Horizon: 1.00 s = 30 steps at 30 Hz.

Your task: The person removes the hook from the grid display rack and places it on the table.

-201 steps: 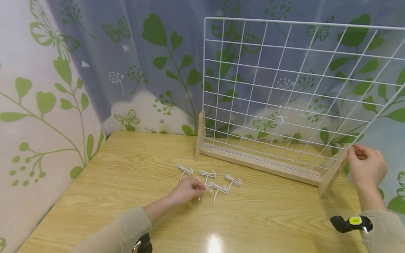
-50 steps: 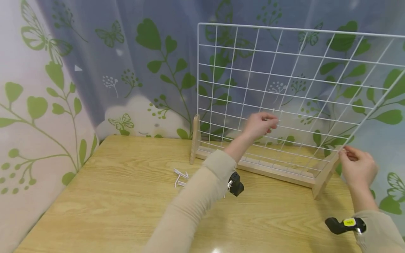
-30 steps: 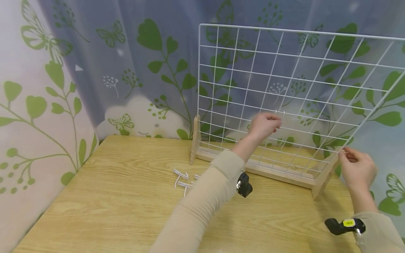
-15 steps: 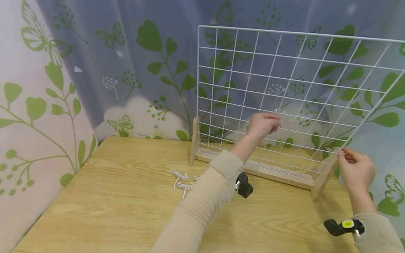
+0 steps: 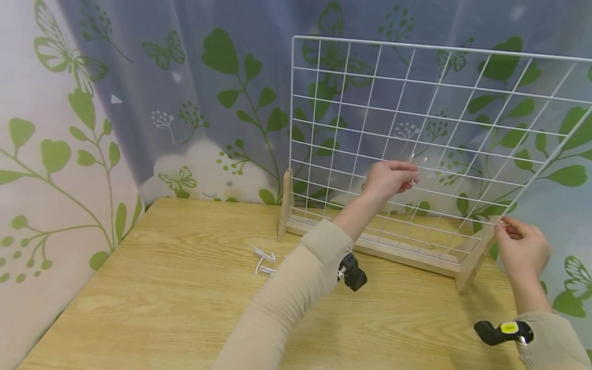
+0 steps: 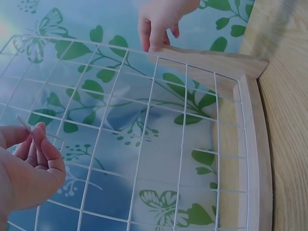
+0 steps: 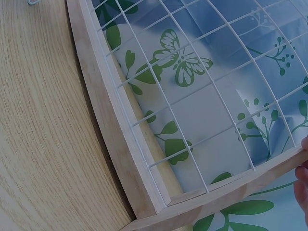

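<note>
A white wire grid panel (image 5: 370, 108) stands upright in a wooden base (image 5: 379, 246). My left hand (image 5: 386, 180) is in front of the grid's lower middle. Its thumb and fingers pinch a white wire hook (image 6: 58, 140), whose two upper tips rise above the fingers in the head view; the hand hides most of the rest. At the grid's right edge, my right hand (image 5: 524, 249) grips the top of the wooden end support (image 5: 478, 257) between thumb and fingers. Only a bit of that hand shows in the right wrist view.
More white wire hooks (image 5: 265, 255) lie on the wooden table (image 5: 162, 288), partly behind the left sleeve (image 5: 287, 293). A curtain (image 5: 245, 169) with leaves and butterflies hangs close behind the grid.
My left hand has gone from the hooks on the table to the hook at the grid. Within the last half second it rises slightly rightward, hook tips with it. The right hand keeps its grip.
</note>
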Each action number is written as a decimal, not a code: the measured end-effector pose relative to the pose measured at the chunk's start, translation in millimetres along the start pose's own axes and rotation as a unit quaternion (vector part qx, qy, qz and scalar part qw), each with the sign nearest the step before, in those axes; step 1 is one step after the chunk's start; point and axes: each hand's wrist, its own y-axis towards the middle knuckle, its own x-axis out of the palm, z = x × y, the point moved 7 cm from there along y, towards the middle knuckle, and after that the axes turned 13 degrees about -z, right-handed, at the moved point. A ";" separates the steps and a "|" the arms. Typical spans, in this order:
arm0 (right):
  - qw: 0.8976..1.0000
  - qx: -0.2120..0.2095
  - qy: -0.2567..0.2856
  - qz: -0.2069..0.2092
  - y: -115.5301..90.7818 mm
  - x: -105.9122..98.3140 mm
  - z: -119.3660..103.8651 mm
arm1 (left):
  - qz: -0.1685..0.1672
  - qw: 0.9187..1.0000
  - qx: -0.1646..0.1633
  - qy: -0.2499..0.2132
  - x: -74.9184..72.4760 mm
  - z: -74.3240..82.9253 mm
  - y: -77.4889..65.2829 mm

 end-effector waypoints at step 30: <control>1.000 -0.001 -0.015 -0.007 1.1 -0.4 1.5 | -0.129 0.987 -0.017 0.088 -24.6 -52.3 -71.7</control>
